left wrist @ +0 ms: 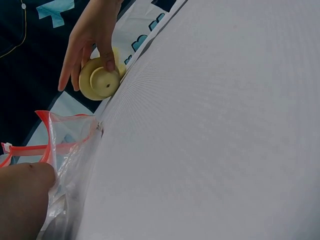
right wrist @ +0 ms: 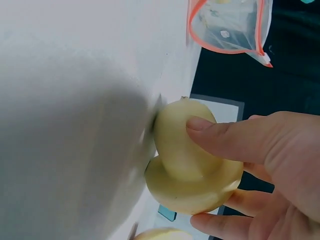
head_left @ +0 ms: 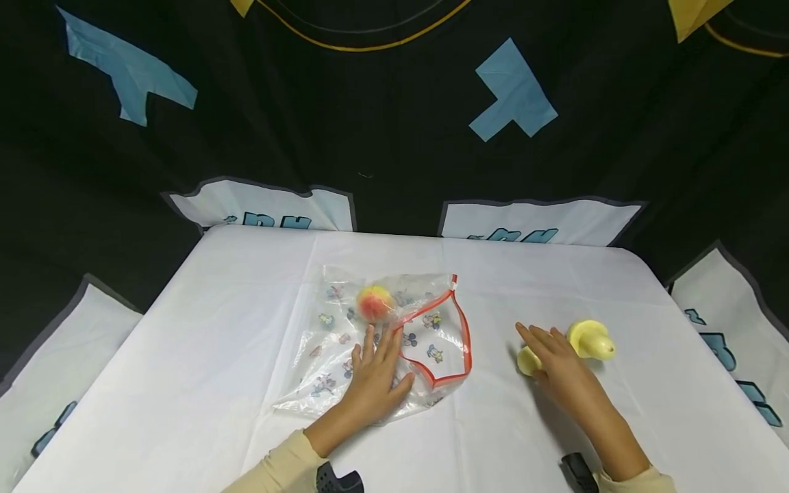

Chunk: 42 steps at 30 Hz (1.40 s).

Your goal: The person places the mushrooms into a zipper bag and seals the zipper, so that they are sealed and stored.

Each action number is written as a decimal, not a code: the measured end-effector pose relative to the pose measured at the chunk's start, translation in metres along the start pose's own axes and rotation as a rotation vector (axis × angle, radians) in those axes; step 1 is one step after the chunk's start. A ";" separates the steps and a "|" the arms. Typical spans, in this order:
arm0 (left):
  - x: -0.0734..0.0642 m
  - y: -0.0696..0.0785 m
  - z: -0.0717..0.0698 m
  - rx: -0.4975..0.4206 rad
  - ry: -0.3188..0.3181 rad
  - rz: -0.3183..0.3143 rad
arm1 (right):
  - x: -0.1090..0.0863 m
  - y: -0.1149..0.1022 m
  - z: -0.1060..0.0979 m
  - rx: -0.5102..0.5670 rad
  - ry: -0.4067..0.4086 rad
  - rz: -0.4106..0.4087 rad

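Observation:
A clear plastic zip bag (head_left: 320, 363) with cartoon prints and a red-edged mouth lies on the white table. The mouth gapes toward the right. Inside it sits a yellow-and-red peach (head_left: 374, 303). My left hand (head_left: 376, 380) rests on the bag with fingers extended, just below the peach. Over to the right, my right hand (head_left: 564, 373) holds a pale yellow pear (right wrist: 182, 142), thumb on one side and fingers on the other; in the head view the hand covers most of it. A second yellow pear (head_left: 592, 340) lies just beyond that hand.
The white table (head_left: 166, 376) ends at a black curtain (head_left: 394, 137) bearing pieces of blue tape (head_left: 514, 92). White printed panels (head_left: 542, 222) hang at its back and sides. A strip of tabletop separates the bag from the pears.

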<state>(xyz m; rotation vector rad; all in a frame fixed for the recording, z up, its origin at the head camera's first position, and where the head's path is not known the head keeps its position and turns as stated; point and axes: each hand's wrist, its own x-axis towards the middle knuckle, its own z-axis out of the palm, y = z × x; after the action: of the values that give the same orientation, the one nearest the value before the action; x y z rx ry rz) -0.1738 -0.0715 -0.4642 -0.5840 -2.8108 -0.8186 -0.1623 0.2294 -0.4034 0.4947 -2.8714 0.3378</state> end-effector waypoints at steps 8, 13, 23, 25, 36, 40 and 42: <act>0.000 0.000 -0.001 0.002 -0.009 -0.007 | 0.017 -0.003 0.006 -0.050 0.048 -0.068; -0.002 0.001 -0.001 0.013 -0.009 -0.006 | 0.026 -0.010 0.002 -0.083 -0.015 -0.056; -0.005 0.002 -0.001 0.014 -0.015 -0.010 | 0.062 -0.007 -0.009 0.006 -0.149 -0.083; -0.005 0.003 -0.002 0.015 -0.024 -0.007 | 0.067 -0.007 -0.014 0.041 -0.153 -0.074; -0.004 0.003 -0.004 0.024 -0.049 -0.001 | 0.066 -0.027 -0.026 0.208 -0.064 -0.166; -0.005 0.003 -0.003 0.026 -0.038 -0.001 | 0.068 -0.040 -0.020 0.245 -0.084 -0.225; -0.005 0.004 -0.003 0.023 -0.035 -0.006 | 0.069 -0.045 -0.017 0.257 -0.092 -0.246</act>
<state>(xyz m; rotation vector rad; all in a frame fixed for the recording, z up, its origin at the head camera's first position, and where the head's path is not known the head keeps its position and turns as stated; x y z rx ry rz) -0.1673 -0.0724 -0.4609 -0.5928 -2.8507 -0.7829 -0.2076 0.1716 -0.3620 0.9217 -2.8222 0.6596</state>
